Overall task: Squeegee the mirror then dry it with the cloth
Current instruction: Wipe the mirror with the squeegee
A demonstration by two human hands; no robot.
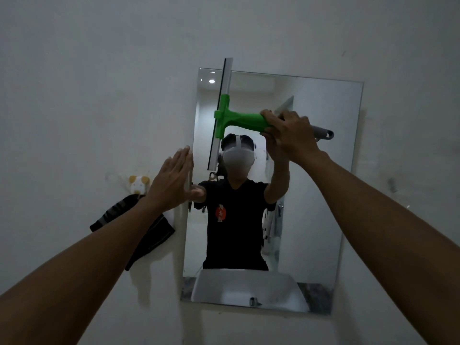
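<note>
A frameless rectangular mirror hangs on a white wall. My right hand grips the green handle of a squeegee. Its long grey blade stands nearly upright against the glass near the mirror's upper left, with its top end above the mirror's top edge. My left hand is flat with straight fingers, pressing on the mirror's left edge. A dark striped cloth hangs on the wall left of the mirror, partly hidden by my left forearm.
A small yellow and white animal-shaped hook holds the cloth on the wall. The mirror reflects a person in a black shirt and a white basin below. Bare white wall surrounds the mirror.
</note>
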